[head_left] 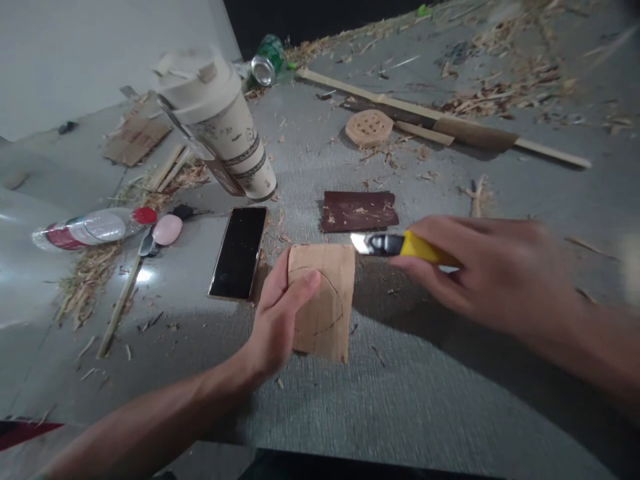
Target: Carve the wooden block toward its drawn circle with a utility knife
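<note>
Cardboard square (pixel 327 303) with a pencilled circle lies flat on grey woven matting (pixel 400 400), pinned by left hand (pixel 280 313), thumb on top. Right hand (pixel 495 273) grips a yellow utility knife (pixel 395 245), blade out, just above the card's upper right corner. Lidded paper cup (pixel 225 127), contents hidden. Plastic bottle (pixel 90 228) on its side, looks near-empty. Dark sandpaper sheet (pixel 357 211), black phone (pixel 239 252) beside the card.

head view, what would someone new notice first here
The yellow knife in the right hand, its blade bared just above a square of thin wood with a pencilled circle, draws the eye first. The left hand pins that square to the grey mat. Behind, a big paper cup stands by a dark phone, with shavings scattered around.
</note>
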### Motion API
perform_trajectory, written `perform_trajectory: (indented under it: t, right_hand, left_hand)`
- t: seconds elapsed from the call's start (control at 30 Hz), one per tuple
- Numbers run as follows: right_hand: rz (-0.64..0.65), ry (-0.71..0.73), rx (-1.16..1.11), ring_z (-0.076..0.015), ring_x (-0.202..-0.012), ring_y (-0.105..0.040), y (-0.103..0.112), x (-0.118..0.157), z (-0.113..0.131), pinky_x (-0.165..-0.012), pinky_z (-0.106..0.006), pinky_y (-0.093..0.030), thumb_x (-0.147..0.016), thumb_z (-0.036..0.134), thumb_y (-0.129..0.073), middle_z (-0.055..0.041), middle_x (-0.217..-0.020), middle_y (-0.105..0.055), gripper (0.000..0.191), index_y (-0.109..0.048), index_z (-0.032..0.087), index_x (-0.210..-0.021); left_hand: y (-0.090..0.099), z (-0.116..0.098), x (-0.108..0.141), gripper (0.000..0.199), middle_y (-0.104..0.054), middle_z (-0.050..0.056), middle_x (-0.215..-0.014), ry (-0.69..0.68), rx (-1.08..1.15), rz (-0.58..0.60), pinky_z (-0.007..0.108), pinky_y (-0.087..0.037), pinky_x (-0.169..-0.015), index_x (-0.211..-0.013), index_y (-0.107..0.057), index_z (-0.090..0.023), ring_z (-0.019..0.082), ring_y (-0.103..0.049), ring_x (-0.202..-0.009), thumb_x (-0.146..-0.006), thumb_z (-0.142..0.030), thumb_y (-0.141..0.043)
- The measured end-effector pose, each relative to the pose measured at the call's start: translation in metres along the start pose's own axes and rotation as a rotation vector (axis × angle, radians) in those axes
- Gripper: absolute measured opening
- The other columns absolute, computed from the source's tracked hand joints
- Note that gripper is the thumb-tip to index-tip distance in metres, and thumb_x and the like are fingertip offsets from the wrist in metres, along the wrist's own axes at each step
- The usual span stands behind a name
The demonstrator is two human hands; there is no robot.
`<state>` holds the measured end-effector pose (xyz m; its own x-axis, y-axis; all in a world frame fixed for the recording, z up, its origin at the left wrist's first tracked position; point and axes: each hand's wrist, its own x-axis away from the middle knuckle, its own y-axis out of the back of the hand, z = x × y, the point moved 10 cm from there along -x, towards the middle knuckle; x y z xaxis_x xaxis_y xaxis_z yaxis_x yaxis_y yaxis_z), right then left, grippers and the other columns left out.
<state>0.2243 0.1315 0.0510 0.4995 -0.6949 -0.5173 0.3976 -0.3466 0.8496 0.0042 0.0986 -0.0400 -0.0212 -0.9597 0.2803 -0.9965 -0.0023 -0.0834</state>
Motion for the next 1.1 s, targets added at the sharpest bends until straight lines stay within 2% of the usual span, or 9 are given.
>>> perform_trajectory:
  t: [0.17, 0.33, 0.47, 0.73, 0.83, 0.93, 0.97, 1.03, 1.1]
  right_hand:
    - [-0.009, -0.211, 0.034, -0.0159, -0.049, -0.039, 0.004, 0.002, -0.037, -0.054, -0.036, -0.029, -0.116, 0.068, -0.044, 0.0028, -0.059, -0.045, 0.054, -0.055, 0.028, -0.082]
    - [0.070, -0.014, -0.132, -0.0162, -0.050, -0.046, -0.007, 0.001, -0.008, -0.051, -0.034, -0.029, -0.116, 0.066, -0.049, 0.0002, -0.063, -0.058, 0.051, -0.065, 0.026, -0.088]
    - [0.180, 0.058, -0.183, -0.0172, -0.051, -0.050, -0.019, 0.004, 0.009, -0.052, -0.035, -0.031, -0.117, 0.067, -0.043, -0.0018, -0.064, -0.062, 0.058, -0.070, 0.025, -0.088]
    - [0.104, 0.143, -0.128, -0.0140, -0.049, -0.048, -0.011, 0.003, 0.018, -0.049, -0.031, -0.029, -0.118, 0.060, -0.048, 0.0002, -0.063, -0.061, 0.054, -0.068, 0.022, -0.086]
    - [0.093, 0.034, -0.053, -0.0136, -0.049, -0.047, -0.010, 0.001, -0.004, -0.050, -0.031, -0.027, -0.117, 0.065, -0.049, 0.0011, -0.064, -0.060, 0.055, -0.066, 0.024, -0.085]
    - [0.079, -0.251, 0.062, -0.0145, -0.048, -0.035, -0.004, 0.001, -0.054, -0.053, -0.034, -0.023, -0.115, 0.071, -0.047, 0.0032, -0.059, -0.043, 0.057, -0.057, 0.027, -0.080]
    - [0.055, -0.298, 0.073, -0.0157, -0.051, -0.035, 0.001, 0.000, -0.065, -0.056, -0.036, -0.024, -0.115, 0.069, -0.045, 0.0032, -0.060, -0.041, 0.055, -0.053, 0.028, -0.080]
    - [0.014, -0.395, 0.082, -0.0175, -0.056, -0.034, 0.009, 0.000, -0.081, -0.062, -0.039, -0.027, -0.116, 0.068, -0.045, 0.0031, -0.064, -0.036, 0.054, -0.040, 0.031, -0.078]
    - [0.014, -0.379, 0.044, -0.0181, -0.055, -0.037, 0.009, -0.002, -0.076, -0.063, -0.040, -0.028, -0.115, 0.070, -0.043, 0.0030, -0.063, -0.037, 0.054, -0.039, 0.031, -0.077]
  left_hand:
    - [-0.008, 0.006, 0.005, 0.030, -0.077, 0.005, -0.106, 0.045, 0.027, 0.067, 0.033, -0.057, -0.085, -0.114, -0.075, -0.023, 0.022, -0.067, -0.097, -0.101, -0.050, -0.077]
    - [0.003, 0.008, 0.003, 0.030, -0.079, 0.005, -0.115, 0.060, 0.016, -0.048, 0.038, -0.058, -0.095, -0.120, -0.077, -0.025, 0.028, -0.070, -0.112, -0.103, -0.050, -0.075]
    - [0.004, 0.010, 0.003, 0.034, -0.081, 0.006, -0.118, 0.070, 0.003, -0.050, 0.039, -0.058, -0.093, -0.127, -0.076, -0.026, 0.030, -0.071, -0.112, -0.104, -0.051, -0.074]
    - [0.007, 0.006, 0.002, 0.028, -0.079, 0.005, -0.117, 0.042, -0.013, -0.066, 0.034, -0.059, -0.085, -0.124, -0.074, -0.027, 0.027, -0.071, -0.109, -0.105, -0.048, -0.074]
    - [-0.011, 0.009, 0.012, 0.028, -0.076, 0.005, -0.106, 0.084, 0.075, 0.104, 0.031, -0.058, -0.067, -0.121, -0.070, -0.027, 0.022, -0.072, -0.088, -0.106, -0.050, -0.074]
    - [-0.060, 0.012, 0.046, 0.030, -0.069, 0.003, -0.086, 0.176, 0.076, 0.626, 0.030, -0.048, -0.054, -0.110, -0.065, -0.026, 0.017, -0.061, -0.064, -0.102, -0.050, -0.079]
    - [-0.063, 0.008, 0.050, 0.031, -0.063, 0.000, -0.076, 0.127, 0.039, 0.666, 0.029, -0.040, -0.052, -0.108, -0.065, -0.025, 0.015, -0.052, -0.059, -0.100, -0.050, -0.081]
    - [-0.057, 0.005, 0.044, 0.031, -0.062, 0.000, -0.078, 0.119, 0.083, 0.594, 0.029, -0.043, -0.052, -0.108, -0.064, -0.025, 0.015, -0.052, -0.061, -0.102, -0.052, -0.077]
    - [-0.032, 0.004, 0.023, 0.031, -0.068, 0.003, -0.093, 0.098, 0.082, 0.320, 0.030, -0.053, -0.060, -0.107, -0.065, -0.025, 0.019, -0.062, -0.075, -0.100, -0.051, -0.081]
